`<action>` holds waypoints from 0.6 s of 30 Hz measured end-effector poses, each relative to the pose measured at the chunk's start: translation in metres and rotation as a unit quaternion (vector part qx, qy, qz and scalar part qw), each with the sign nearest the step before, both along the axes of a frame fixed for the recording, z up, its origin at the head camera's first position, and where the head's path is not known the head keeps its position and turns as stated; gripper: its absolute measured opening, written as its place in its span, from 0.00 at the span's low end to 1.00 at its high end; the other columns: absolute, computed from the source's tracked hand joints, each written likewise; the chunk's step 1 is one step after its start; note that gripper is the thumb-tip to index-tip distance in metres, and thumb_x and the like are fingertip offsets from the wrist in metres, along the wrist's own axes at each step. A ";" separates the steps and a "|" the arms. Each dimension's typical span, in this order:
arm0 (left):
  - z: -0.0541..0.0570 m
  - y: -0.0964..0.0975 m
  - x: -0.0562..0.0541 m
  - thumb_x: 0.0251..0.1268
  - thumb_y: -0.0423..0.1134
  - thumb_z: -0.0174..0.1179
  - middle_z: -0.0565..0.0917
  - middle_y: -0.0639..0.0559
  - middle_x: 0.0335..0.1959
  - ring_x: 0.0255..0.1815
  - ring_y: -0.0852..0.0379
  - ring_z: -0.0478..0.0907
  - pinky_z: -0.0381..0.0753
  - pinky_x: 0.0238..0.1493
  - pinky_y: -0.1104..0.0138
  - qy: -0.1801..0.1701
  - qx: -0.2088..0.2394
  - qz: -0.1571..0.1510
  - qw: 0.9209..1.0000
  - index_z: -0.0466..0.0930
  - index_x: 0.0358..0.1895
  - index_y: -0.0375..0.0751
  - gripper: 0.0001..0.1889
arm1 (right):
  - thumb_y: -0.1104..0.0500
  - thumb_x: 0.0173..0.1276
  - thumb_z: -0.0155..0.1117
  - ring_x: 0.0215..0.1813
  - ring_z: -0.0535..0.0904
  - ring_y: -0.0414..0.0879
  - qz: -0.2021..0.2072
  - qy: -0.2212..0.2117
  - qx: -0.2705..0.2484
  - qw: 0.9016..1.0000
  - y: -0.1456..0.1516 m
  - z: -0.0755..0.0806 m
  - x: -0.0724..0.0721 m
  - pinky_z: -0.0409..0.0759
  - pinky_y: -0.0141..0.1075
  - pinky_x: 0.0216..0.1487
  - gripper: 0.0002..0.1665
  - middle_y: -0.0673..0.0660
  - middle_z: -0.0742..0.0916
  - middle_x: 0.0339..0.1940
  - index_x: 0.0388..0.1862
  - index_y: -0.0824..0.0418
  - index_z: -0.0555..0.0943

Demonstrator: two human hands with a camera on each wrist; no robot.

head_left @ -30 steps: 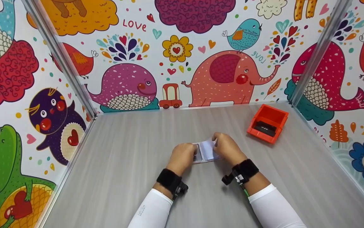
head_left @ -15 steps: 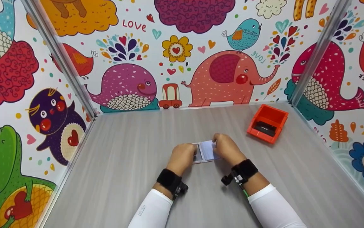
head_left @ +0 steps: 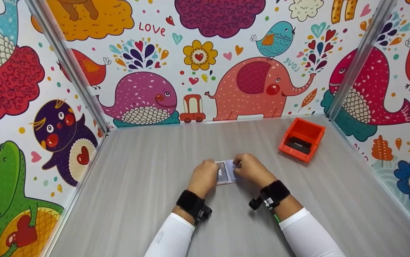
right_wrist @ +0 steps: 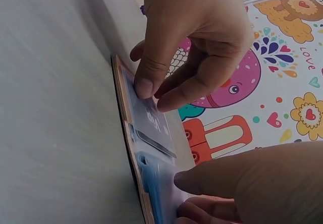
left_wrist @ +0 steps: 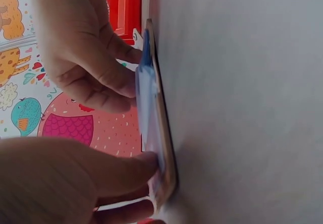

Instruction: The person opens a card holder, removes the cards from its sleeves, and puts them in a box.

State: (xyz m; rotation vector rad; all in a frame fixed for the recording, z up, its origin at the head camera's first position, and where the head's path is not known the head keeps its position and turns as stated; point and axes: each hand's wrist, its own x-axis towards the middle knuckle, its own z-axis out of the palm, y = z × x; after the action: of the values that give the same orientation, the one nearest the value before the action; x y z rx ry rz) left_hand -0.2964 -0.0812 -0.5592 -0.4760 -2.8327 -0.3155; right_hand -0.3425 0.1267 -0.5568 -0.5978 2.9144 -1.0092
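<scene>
An open card holder (head_left: 228,172) lies on the table, with clear bluish plastic sleeves on its right half and a thin tan-and-dark cover. A dark card with white print (right_wrist: 154,115) lies on its left half. My left hand (head_left: 204,176) holds the left end, its thumb on the dark card and its fingertips at the edge. Over the right half is my right hand (head_left: 253,169), thumb and fingers bent at the clear sleeves (left_wrist: 146,95). Its fingertips seem to pinch the sleeves, though the contact is partly hidden.
Near the back right corner stands an orange-red bin (head_left: 308,130) with a black item (head_left: 298,144) inside. Printed cartoon wall panels (head_left: 205,71) enclose the grey table (head_left: 148,185) at the back and sides.
My right hand has shifted left and slightly down over the sleeves, covering more of them. The left hand has drawn back slightly, and more of the dark card shows.
</scene>
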 end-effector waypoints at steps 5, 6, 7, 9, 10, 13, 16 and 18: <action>0.004 0.000 0.001 0.62 0.23 0.68 0.91 0.43 0.36 0.36 0.45 0.89 0.90 0.43 0.51 -0.031 0.028 0.017 0.999 0.88 0.32 0.39 0.07 | 0.68 0.62 0.75 0.40 0.84 0.49 -0.002 -0.003 0.002 1.000 0.001 0.000 -0.001 0.87 0.47 0.49 0.09 0.60 0.92 0.36 0.42 0.68 0.90; 0.005 0.000 0.001 0.62 0.22 0.67 0.92 0.42 0.36 0.36 0.45 0.89 0.90 0.44 0.50 -0.034 0.034 0.017 0.999 0.87 0.31 0.39 0.08 | 0.68 0.62 0.75 0.40 0.84 0.49 -0.003 -0.003 0.004 1.000 0.000 0.000 -0.001 0.87 0.47 0.49 0.09 0.60 0.92 0.37 0.42 0.68 0.90; 0.004 0.000 0.001 0.61 0.22 0.67 0.92 0.42 0.35 0.35 0.45 0.89 0.90 0.44 0.51 -0.034 0.039 0.017 0.998 0.86 0.30 0.39 0.08 | 0.68 0.62 0.75 0.40 0.84 0.49 -0.005 -0.003 0.005 1.000 0.001 0.000 -0.001 0.86 0.46 0.49 0.09 0.59 0.92 0.36 0.42 0.67 0.90; 0.001 -0.001 -0.003 0.59 0.22 0.67 0.92 0.42 0.34 0.34 0.45 0.87 0.89 0.43 0.49 -0.034 0.057 0.014 0.998 0.85 0.29 0.39 0.08 | 0.68 0.62 0.75 0.40 0.84 0.49 -0.006 -0.001 0.008 1.000 0.001 -0.001 -0.001 0.86 0.46 0.49 0.09 0.59 0.92 0.36 0.42 0.67 0.90; -0.002 -0.002 -0.006 0.58 0.22 0.68 0.91 0.42 0.34 0.33 0.45 0.87 0.89 0.43 0.49 -0.037 0.066 0.013 0.997 0.85 0.28 0.39 0.08 | 0.68 0.62 0.75 0.40 0.84 0.48 -0.008 -0.001 0.008 1.000 0.000 -0.001 -0.001 0.86 0.46 0.49 0.09 0.59 0.92 0.36 0.41 0.67 0.90; -0.027 -0.007 -0.026 0.55 0.26 0.71 0.90 0.46 0.31 0.29 0.49 0.83 0.85 0.38 0.46 -0.030 0.076 0.009 0.997 0.84 0.27 0.43 0.08 | 0.67 0.62 0.75 0.39 0.83 0.48 -0.010 -0.001 0.010 1.000 0.000 -0.002 -0.001 0.86 0.45 0.48 0.08 0.58 0.91 0.35 0.41 0.66 0.90; -0.049 -0.010 -0.041 0.54 0.28 0.73 0.90 0.48 0.29 0.28 0.50 0.81 0.83 0.36 0.47 -0.025 0.075 0.006 0.997 0.85 0.27 0.45 0.08 | 0.67 0.62 0.75 0.39 0.83 0.48 -0.011 -0.002 0.009 1.000 0.000 -0.002 -0.002 0.86 0.45 0.47 0.08 0.58 0.91 0.35 0.40 0.66 0.90; -0.052 -0.010 -0.043 0.53 0.29 0.73 0.90 0.49 0.29 0.27 0.50 0.81 0.83 0.35 0.47 -0.022 0.071 0.004 0.997 0.85 0.27 0.45 0.08 | 0.67 0.62 0.75 0.39 0.83 0.48 -0.011 0.000 0.009 1.000 0.001 -0.003 -0.002 0.86 0.46 0.47 0.08 0.58 0.91 0.35 0.40 0.66 0.90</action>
State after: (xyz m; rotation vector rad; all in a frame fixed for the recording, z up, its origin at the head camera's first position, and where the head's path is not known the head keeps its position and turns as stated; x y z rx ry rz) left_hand -0.3395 -0.0911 -0.6110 -0.4315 -2.8290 -0.5268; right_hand -0.3441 0.1273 -0.5596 -0.5666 2.9329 -0.9826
